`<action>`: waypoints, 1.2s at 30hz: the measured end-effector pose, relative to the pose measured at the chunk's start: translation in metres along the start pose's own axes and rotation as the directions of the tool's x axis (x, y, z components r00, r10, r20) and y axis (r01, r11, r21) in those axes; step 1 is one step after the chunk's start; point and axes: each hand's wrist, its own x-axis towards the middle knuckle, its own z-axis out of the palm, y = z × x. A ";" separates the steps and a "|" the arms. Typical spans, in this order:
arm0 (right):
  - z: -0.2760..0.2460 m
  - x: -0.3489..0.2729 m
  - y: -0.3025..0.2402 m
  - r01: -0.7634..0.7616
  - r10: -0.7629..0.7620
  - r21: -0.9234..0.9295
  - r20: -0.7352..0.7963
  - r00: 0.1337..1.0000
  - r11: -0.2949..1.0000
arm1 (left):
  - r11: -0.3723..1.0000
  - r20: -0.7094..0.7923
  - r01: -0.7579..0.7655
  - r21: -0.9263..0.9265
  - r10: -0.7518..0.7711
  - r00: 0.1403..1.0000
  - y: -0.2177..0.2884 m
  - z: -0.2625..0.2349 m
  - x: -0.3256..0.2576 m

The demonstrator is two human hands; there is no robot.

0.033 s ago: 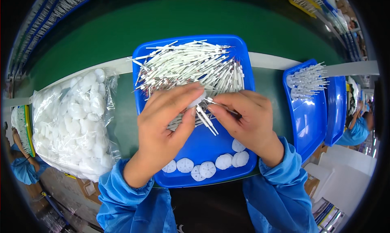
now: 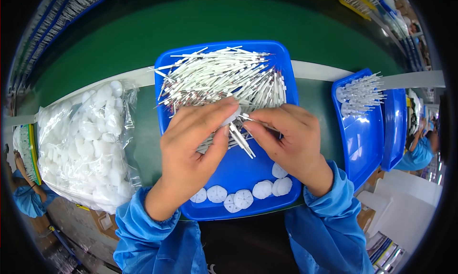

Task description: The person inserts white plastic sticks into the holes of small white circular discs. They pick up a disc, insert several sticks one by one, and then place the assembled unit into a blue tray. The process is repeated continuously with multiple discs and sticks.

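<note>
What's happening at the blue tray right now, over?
Left fingers pinching a white disc, white sticks jutting below. Right fingers gripping a thin stick close by. Stick heap in tray beyond; nothing visibly blocking.

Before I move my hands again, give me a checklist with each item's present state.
1. White disc held in the left grip: ok, pinched between thumb and fingers.
2. Slim stick held in the right grip: ok, at the fingertips.
3. Slim stick seated in the white disc: cannot tell, fingers crowd the spot.
4. Loose sticks neatly aligned: not ok, they lie crisscrossed.
5. Spare discs inside the blue tray: ok, along its near side.
</note>
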 end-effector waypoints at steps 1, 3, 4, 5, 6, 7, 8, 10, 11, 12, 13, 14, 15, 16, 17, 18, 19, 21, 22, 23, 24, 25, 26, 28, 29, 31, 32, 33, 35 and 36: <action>0.000 0.001 -0.001 0.017 -0.018 -0.037 -0.013 1.000 0.999 | 1.000 -0.009 -0.007 0.016 0.007 1.000 0.000 0.002 0.000; -0.002 0.002 -0.003 0.040 -0.042 -0.112 -0.013 0.999 0.993 | 0.999 -0.021 -0.018 0.049 0.019 1.000 0.001 0.004 -0.002; -0.004 0.002 -0.004 0.049 -0.050 -0.150 0.001 0.999 0.987 | 0.999 -0.009 0.029 0.038 -0.029 1.000 0.003 0.004 -0.003; -0.005 0.002 -0.003 0.060 -0.059 -0.187 0.013 0.998 0.980 | 0.997 0.004 0.076 0.029 -0.076 0.997 0.007 0.006 -0.005; -0.004 0.002 -0.002 0.082 -0.086 -0.183 -0.013 0.996 0.980 | 0.992 0.016 0.122 0.021 -0.122 0.992 0.009 0.007 -0.007; -0.002 0.002 0.000 0.104 -0.113 -0.179 -0.039 0.993 0.978 | 0.993 0.002 0.116 0.012 -0.116 0.993 0.009 0.008 -0.007; -0.001 0.002 0.001 0.126 -0.140 -0.179 -0.064 0.988 0.976 | 0.994 -0.014 0.110 0.000 -0.110 0.994 0.008 0.009 -0.007; -0.002 -0.001 -0.002 0.150 -0.162 -0.222 -0.035 0.986 0.963 | 0.991 -0.019 0.134 -0.027 -0.134 0.991 0.008 0.010 -0.008; -0.002 -0.001 -0.004 0.164 -0.174 -0.241 -0.020 0.985 0.957 | 0.986 -0.009 0.164 -0.040 -0.165 0.986 0.010 0.009 -0.008; -0.004 0.001 -0.006 0.174 -0.182 -0.255 -0.007 0.983 0.951 | 0.979 0.001 0.195 -0.052 -0.195 0.981 0.011 0.008 -0.008; -0.007 0.003 -0.008 0.184 -0.189 -0.268 0.007 0.982 0.946 | 0.970 0.005 0.230 -0.075 -0.230 0.973 0.013 0.007 -0.009; -0.008 0.005 -0.009 0.195 -0.198 -0.282 0.021 0.980 0.939 | 0.960 0.010 0.264 -0.099 -0.264 0.964 0.015 0.007 -0.010; -0.008 0.004 -0.007 0.224 -0.227 -0.274 0.020 0.974 0.935 | 0.947 0.016 0.298 -0.122 -0.298 0.954 0.016 0.007 -0.011; -0.005 0.003 -0.004 0.252 -0.257 -0.266 0.019 0.966 0.930 | 0.953 0.011 0.283 -0.111 -0.284 0.959 0.015 0.007 -0.011; -0.004 0.002 -0.001 0.282 -0.288 -0.259 0.016 0.958 0.924 | 0.959 0.005 0.267 -0.099 -0.268 0.963 0.015 0.006 -0.012; -0.004 0.002 -0.001 0.289 -0.293 -0.241 0.020 0.956 0.927 | 0.964 -0.001 0.251 -0.086 -0.252 0.968 0.016 0.006 -0.014; -0.004 0.002 -0.001 0.295 -0.298 -0.223 0.023 0.954 0.929 | 0.959 0.008 0.274 -0.073 -0.274 0.962 0.018 0.006 -0.015; -0.003 0.002 0.000 0.303 -0.302 -0.200 0.037 0.952 0.932 | 0.946 0.028 0.321 -0.050 -0.320 0.947 0.023 0.004 -0.016; -0.002 0.002 0.001 0.308 -0.305 -0.195 0.047 0.951 0.931 | 0.945 0.032 0.322 -0.056 -0.321 0.947 0.023 0.004 -0.017; -0.001 0.003 0.001 0.312 -0.306 -0.190 0.056 0.950 0.931 | 0.944 0.037 0.323 -0.064 -0.321 0.946 0.023 0.004 -0.018; -0.003 0.003 0.000 0.287 -0.281 -0.177 0.054 0.958 0.942 | 0.943 0.042 0.324 -0.072 -0.321 0.946 0.023 0.003 -0.018; -0.005 0.003 -0.001 0.262 -0.256 -0.163 0.052 0.965 0.951 | 0.953 0.050 0.280 -0.111 -0.276 0.960 0.021 0.001 -0.015; -0.006 0.004 -0.001 0.240 -0.235 -0.143 0.048 0.971 0.960 | 0.960 0.054 0.238 -0.144 -0.233 0.971 0.017 -0.002 -0.010; -0.007 0.002 -0.001 0.190 -0.185 -0.130 0.047 0.982 0.973 | 0.938 0.064 0.247 -0.243 -0.239 0.969 0.011 -0.004 -0.006; -0.009 0.002 0.000 0.165 -0.160 -0.129 0.050 0.986 0.978 | 0.903 0.075 0.295 -0.312 -0.286 0.955 0.009 -0.001 -0.006; -0.009 0.008 0.009 0.167 -0.167 0.010 0.060 0.984 0.986 | 0.890 0.144 0.312 -0.333 -0.279 0.949 0.002 -0.004 -0.012; -0.009 0.012 0.015 0.163 -0.168 0.075 0.064 0.984 0.984 | 0.905 0.110 0.279 -0.320 -0.257 0.960 0.003 -0.005 -0.011; -0.009 0.014 0.023 0.081 -0.101 0.227 0.080 0.992 0.970 | 0.920 0.076 0.246 -0.306 -0.234 0.969 0.006 -0.006 -0.009; -0.013 0.014 0.019 -0.102 0.069 0.440 0.091 0.994 0.892 | 0.945 0.020 0.184 -0.270 -0.186 0.982 0.010 -0.005 -0.007; -0.014 0.013 0.018 -0.186 0.149 0.538 0.112 0.982 0.822 | 0.956 -0.001 0.155 -0.250 -0.161 0.987 0.011 -0.003 -0.007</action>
